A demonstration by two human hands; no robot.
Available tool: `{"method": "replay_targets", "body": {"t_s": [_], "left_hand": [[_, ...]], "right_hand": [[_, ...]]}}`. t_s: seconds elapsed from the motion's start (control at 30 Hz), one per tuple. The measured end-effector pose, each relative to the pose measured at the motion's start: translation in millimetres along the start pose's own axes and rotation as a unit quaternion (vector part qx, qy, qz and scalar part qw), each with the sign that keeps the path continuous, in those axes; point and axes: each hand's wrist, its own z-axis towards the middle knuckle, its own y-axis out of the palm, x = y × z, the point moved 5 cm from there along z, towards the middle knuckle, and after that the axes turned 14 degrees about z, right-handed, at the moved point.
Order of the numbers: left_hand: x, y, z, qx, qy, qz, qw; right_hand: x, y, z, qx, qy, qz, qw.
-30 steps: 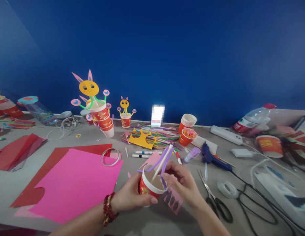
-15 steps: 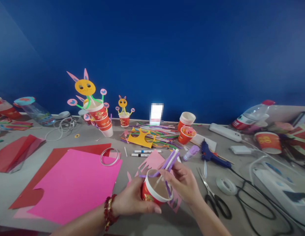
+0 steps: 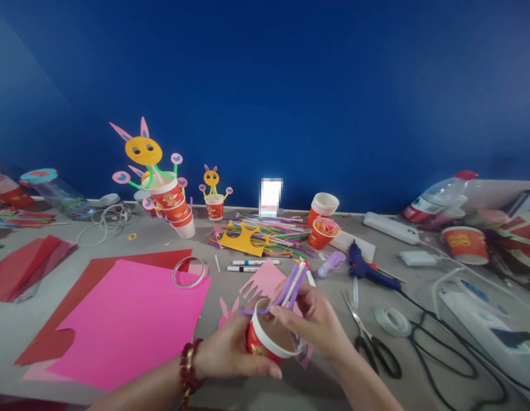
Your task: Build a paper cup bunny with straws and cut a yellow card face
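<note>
My left hand (image 3: pixel 230 349) is wrapped round a red paper cup (image 3: pixel 259 340) with a white rim, its mouth tilted up toward me. Over that mouth, my right hand (image 3: pixel 314 319) pinches a bundle of purple and white pipe cleaners (image 3: pixel 292 282). One purple strand sticks out left across the rim, and another dips down at the cup's right side. Under and behind the cup lies pink cut-out paper (image 3: pixel 265 276). A pink paper piece with rabbit ears (image 3: pixel 227 311) shows beside my left hand.
Scissors (image 3: pixel 369 337), clear tape (image 3: pixel 392 321) and a blue glue gun (image 3: pixel 367 268) lie on the right. Pink paper (image 3: pixel 136 319) bearing a tape ring (image 3: pixel 189 283) is on the left. Behind are a yellow paper offcut (image 3: pixel 243 240), loose pipe cleaners and rabbit-faced cup figures (image 3: pixel 168 197).
My right hand has shifted slightly left with the pipe cleaners, and they lean lower over the cup. The cup tilts a little more. The view has moved slightly.
</note>
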Motion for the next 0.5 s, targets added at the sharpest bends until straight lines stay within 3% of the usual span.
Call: {"method": "replay_targets", "body": {"t_s": [0.13, 0.3, 0.5], "left_hand": [[-1.6, -0.6, 0.2, 0.005, -0.007, -0.009, 1.0], [-4.1, -4.9, 1.8, 0.006, -0.053, -0.04, 0.998], [-5.2, -7.6, 1.4, 0.019, -0.071, -0.089, 0.993]], "right_hand": [[-2.3, -1.3, 1.1, -0.01, 0.0, -0.018, 1.0], [-3.2, -12.9, 0.0, 0.025, -0.016, -0.054, 0.998], [4.9, -19.6, 2.2, 0.036, 0.033, -0.03, 0.998]]}}
